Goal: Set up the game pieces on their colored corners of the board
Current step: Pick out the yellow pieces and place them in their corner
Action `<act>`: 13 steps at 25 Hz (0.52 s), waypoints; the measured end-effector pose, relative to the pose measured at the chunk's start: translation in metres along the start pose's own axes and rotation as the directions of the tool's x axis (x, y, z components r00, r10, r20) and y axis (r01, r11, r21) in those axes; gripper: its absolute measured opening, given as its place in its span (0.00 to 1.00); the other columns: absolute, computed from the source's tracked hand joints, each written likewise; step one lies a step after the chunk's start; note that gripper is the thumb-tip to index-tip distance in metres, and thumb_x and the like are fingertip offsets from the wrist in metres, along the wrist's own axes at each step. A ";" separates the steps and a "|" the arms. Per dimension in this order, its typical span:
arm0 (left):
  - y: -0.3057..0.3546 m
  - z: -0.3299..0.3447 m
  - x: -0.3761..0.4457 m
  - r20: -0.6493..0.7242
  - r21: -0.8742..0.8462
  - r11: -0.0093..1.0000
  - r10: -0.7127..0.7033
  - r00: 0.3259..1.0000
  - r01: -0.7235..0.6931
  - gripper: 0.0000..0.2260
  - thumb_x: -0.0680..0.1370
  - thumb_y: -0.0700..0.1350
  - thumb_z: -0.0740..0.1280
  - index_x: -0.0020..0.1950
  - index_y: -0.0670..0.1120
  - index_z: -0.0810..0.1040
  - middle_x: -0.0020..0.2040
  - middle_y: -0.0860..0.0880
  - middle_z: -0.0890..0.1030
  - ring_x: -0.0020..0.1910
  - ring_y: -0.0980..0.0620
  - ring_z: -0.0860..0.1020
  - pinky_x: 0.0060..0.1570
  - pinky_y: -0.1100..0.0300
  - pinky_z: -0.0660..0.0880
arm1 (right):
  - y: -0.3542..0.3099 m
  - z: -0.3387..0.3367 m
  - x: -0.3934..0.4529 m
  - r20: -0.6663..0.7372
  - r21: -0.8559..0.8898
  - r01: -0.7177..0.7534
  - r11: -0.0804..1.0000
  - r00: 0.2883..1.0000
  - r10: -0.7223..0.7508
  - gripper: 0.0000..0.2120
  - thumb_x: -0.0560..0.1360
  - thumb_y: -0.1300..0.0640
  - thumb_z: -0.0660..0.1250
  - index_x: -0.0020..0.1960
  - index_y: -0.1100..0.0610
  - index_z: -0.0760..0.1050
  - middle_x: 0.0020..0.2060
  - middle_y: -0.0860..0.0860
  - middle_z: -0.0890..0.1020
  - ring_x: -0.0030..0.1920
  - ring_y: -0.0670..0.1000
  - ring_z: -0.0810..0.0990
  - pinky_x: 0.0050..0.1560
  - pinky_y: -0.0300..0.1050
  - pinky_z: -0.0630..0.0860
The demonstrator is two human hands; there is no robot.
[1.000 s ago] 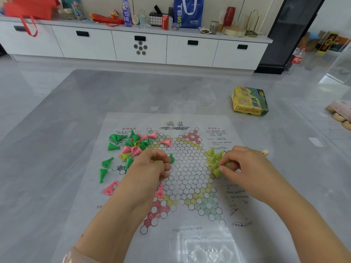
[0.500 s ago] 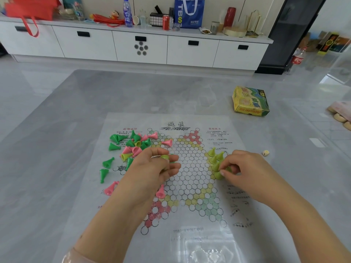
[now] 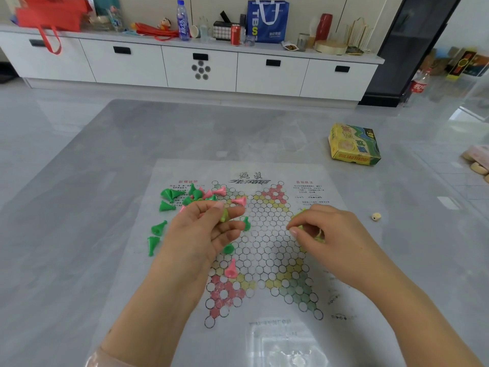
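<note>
Pinching a yellow-green piece (image 3: 224,215) in our left hand (image 3: 203,234) and another at our right hand's (image 3: 325,234) grip over the board (image 3: 264,250), we risk our wrists toppling the pink piece (image 3: 230,268) just below the left grip.

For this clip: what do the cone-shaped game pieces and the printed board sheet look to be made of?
Green, pink and yellow cone-shaped pieces: likely moulded plastic, uniform colour, slight sheen. Printed hexagon-grid board sheet: thin paper or plastic film, lying flat, glare near the front edge suggests a glossy or laminated surface.
</note>
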State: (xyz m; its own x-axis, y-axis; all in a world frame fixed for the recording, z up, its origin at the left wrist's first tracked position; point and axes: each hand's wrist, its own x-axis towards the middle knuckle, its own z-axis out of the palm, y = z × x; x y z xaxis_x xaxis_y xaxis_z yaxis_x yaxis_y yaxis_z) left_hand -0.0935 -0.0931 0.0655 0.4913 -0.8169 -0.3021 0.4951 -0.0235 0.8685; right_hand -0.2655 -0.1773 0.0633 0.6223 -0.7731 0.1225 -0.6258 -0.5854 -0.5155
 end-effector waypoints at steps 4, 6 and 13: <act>0.013 -0.018 0.006 -0.126 -0.131 0.991 0.015 0.992 -0.031 0.06 0.78 0.41 0.60 0.42 0.43 0.73 0.28 0.49 0.81 0.21 0.59 0.72 0.21 0.69 0.70 | -0.011 0.015 0.006 0.040 -0.020 0.044 0.999 0.998 -0.043 0.07 0.75 0.54 0.62 0.48 0.50 0.79 0.39 0.43 0.78 0.43 0.42 0.73 0.44 0.36 0.69; 0.020 -0.033 0.010 -0.197 -0.286 0.958 -0.048 0.979 -0.011 0.08 0.78 0.44 0.60 0.40 0.44 0.72 0.25 0.50 0.76 0.18 0.60 0.68 0.18 0.71 0.65 | -0.015 0.022 0.008 0.040 -0.021 0.051 0.998 0.998 -0.050 0.07 0.75 0.55 0.62 0.49 0.50 0.78 0.40 0.42 0.78 0.43 0.40 0.73 0.43 0.33 0.68; 0.032 -0.071 0.013 -0.241 -0.553 0.832 -0.209 0.948 0.043 0.14 0.78 0.53 0.60 0.35 0.46 0.68 0.18 0.54 0.64 0.15 0.59 0.61 0.15 0.69 0.56 | -0.053 0.042 0.035 0.111 -0.090 0.176 0.980 0.980 -0.166 0.11 0.76 0.55 0.61 0.58 0.48 0.74 0.53 0.38 0.72 0.50 0.38 0.71 0.57 0.36 0.70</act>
State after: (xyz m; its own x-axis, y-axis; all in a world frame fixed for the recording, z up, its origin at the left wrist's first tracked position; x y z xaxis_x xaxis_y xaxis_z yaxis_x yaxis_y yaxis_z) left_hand -0.0202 -0.0635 0.0615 0.5348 -0.6302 -0.5629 0.8294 0.2642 0.4922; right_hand -0.1910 -0.1630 0.0595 0.7658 -0.6335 0.1109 -0.5464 -0.7318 -0.4073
